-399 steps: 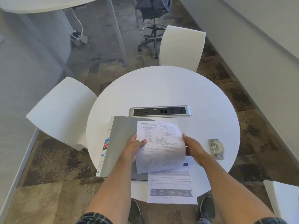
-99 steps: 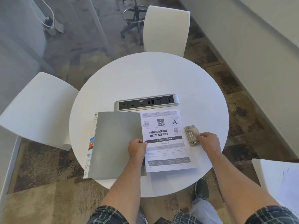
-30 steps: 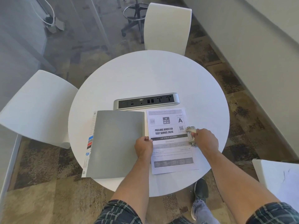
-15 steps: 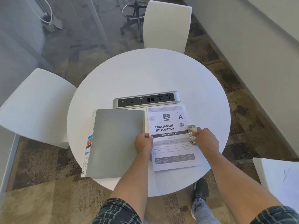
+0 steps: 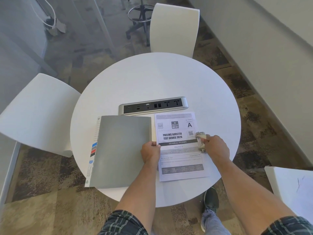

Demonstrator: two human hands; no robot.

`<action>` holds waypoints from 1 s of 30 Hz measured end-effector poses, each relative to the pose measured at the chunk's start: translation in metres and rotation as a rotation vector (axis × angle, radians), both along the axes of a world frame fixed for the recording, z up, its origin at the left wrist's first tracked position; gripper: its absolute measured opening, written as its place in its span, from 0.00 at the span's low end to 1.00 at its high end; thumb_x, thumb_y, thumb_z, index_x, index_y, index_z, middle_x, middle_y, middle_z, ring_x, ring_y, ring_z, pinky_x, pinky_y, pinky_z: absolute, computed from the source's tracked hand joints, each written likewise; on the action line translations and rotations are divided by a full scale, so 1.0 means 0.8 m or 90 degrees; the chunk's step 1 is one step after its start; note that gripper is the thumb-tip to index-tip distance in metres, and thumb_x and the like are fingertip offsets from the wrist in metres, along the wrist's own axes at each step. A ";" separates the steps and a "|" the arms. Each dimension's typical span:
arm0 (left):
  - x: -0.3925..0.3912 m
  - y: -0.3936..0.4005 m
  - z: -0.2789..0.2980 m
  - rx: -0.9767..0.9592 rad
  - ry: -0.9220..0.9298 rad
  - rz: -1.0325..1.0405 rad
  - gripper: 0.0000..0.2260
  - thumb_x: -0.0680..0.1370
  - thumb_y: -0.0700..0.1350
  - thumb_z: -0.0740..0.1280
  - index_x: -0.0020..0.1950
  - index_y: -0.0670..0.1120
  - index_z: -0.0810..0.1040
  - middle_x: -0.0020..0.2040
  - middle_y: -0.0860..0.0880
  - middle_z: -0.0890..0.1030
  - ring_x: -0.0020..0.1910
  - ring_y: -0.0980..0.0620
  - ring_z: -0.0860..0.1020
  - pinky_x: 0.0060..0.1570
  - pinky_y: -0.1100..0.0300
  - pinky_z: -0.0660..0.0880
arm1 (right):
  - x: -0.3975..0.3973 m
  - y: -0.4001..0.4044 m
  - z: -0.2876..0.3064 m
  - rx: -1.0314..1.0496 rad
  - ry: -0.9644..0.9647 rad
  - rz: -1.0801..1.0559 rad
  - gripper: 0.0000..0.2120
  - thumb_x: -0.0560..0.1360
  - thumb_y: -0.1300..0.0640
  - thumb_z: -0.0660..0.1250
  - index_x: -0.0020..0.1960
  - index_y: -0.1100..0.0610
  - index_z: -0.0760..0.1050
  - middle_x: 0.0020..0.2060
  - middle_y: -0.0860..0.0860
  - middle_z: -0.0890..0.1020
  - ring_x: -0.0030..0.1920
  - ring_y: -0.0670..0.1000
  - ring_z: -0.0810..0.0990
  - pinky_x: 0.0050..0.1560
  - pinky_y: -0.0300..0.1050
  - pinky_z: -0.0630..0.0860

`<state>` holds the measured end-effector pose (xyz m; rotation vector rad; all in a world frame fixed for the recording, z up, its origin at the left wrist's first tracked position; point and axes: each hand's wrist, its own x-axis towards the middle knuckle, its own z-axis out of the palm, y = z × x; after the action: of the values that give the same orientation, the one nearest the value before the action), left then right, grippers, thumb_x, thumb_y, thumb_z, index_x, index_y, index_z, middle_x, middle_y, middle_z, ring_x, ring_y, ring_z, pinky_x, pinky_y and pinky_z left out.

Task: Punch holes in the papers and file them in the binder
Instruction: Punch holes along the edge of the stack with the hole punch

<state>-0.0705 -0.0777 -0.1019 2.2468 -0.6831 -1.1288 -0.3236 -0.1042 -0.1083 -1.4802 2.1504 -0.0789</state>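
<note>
A stack of printed papers (image 5: 177, 138) lies flat on the round white table (image 5: 152, 78), with a cover page headed "Prelims Booster Test Series 2026". A closed grey binder (image 5: 122, 150) lies just left of it. My left hand (image 5: 150, 152) presses down on the papers' left edge, fingers curled. My right hand (image 5: 216, 147) grips a small metal hole punch (image 5: 200, 141) that sits over the papers' right edge, about halfway down the page.
A silver power and socket strip (image 5: 153, 106) is set into the table just beyond the papers and binder. White chairs stand at the far side (image 5: 174, 29) and at the left (image 5: 37, 112). Another white surface (image 5: 293, 189) with paper is at the lower right.
Over the last second the papers have slid slightly away from me and sit straighter beside the binder. The punch stays on the right edge, held by my right hand.
</note>
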 end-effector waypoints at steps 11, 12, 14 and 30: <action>0.000 -0.004 0.007 0.010 0.003 -0.011 0.05 0.75 0.41 0.73 0.40 0.49 0.81 0.43 0.48 0.85 0.43 0.47 0.83 0.44 0.60 0.76 | -0.003 -0.003 0.003 0.029 -0.045 -0.057 0.13 0.81 0.44 0.64 0.51 0.51 0.83 0.40 0.50 0.81 0.39 0.53 0.79 0.36 0.44 0.69; 0.000 -0.004 0.006 0.011 0.002 -0.012 0.06 0.75 0.41 0.73 0.39 0.49 0.80 0.43 0.48 0.86 0.43 0.47 0.83 0.44 0.60 0.77 | -0.004 -0.003 0.006 0.030 -0.058 -0.059 0.12 0.80 0.44 0.66 0.50 0.50 0.83 0.39 0.49 0.81 0.37 0.52 0.78 0.34 0.43 0.68; -0.001 -0.003 0.007 0.012 0.002 -0.012 0.07 0.75 0.41 0.73 0.39 0.49 0.80 0.43 0.48 0.86 0.43 0.47 0.83 0.43 0.60 0.76 | -0.007 -0.004 0.009 0.033 -0.080 -0.077 0.13 0.79 0.42 0.68 0.48 0.51 0.84 0.35 0.49 0.82 0.34 0.51 0.78 0.33 0.43 0.68; -0.001 -0.002 0.005 0.010 0.002 -0.023 0.05 0.76 0.41 0.73 0.41 0.49 0.80 0.40 0.51 0.84 0.41 0.49 0.83 0.44 0.59 0.78 | -0.025 -0.005 0.019 0.141 -0.036 -0.117 0.36 0.68 0.21 0.63 0.42 0.56 0.79 0.37 0.53 0.84 0.38 0.55 0.83 0.40 0.45 0.74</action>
<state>-0.0711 -0.0796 -0.0981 2.2532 -0.7187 -1.1594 -0.3439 -0.1081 -0.0927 -1.1428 2.1659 0.0503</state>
